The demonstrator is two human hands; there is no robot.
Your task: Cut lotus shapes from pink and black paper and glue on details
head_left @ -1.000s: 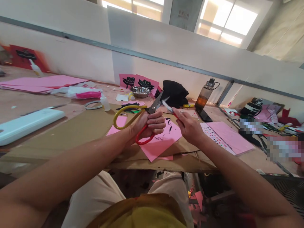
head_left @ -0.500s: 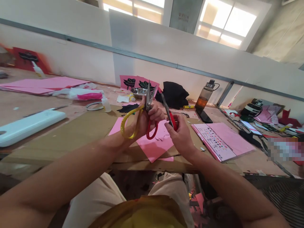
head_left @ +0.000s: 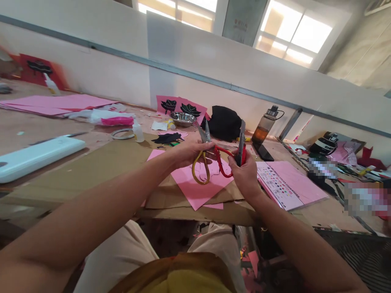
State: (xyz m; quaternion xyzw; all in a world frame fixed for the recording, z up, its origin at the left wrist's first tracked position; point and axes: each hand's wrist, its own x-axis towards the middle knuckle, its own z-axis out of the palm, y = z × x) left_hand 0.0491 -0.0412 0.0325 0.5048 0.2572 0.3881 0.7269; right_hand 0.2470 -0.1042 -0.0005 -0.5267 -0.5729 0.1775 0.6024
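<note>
My left hand (head_left: 192,154) is closed round a pair of scissors (head_left: 200,176), gripped near the pivot. One handle loop is yellow and the other is red; the blades point up and away, slightly apart. My right hand (head_left: 247,173) grips a red-and-grey tool (head_left: 241,140) that looks like a utility knife, held upright. The scissors' red loop reaches across to the right fingers; whether they touch it I cannot tell. Below both hands lies a pink sheet (head_left: 195,195) with a dark outline on it, resting on brown cardboard (head_left: 122,162).
Black cut pieces (head_left: 167,138), a glue bottle (head_left: 138,132), a steel bowl (head_left: 183,118) and black cloth (head_left: 225,123) lie beyond my hands. To the right are a drink bottle (head_left: 264,125), a phone (head_left: 263,152) and a pink printed folder (head_left: 302,185). A pale blue case (head_left: 42,156) lies left.
The scissors have tipped and moved right and lower, their red loop swinging toward my right hand. My right hand has shifted right with the knife-like tool, which now stands more upright.
</note>
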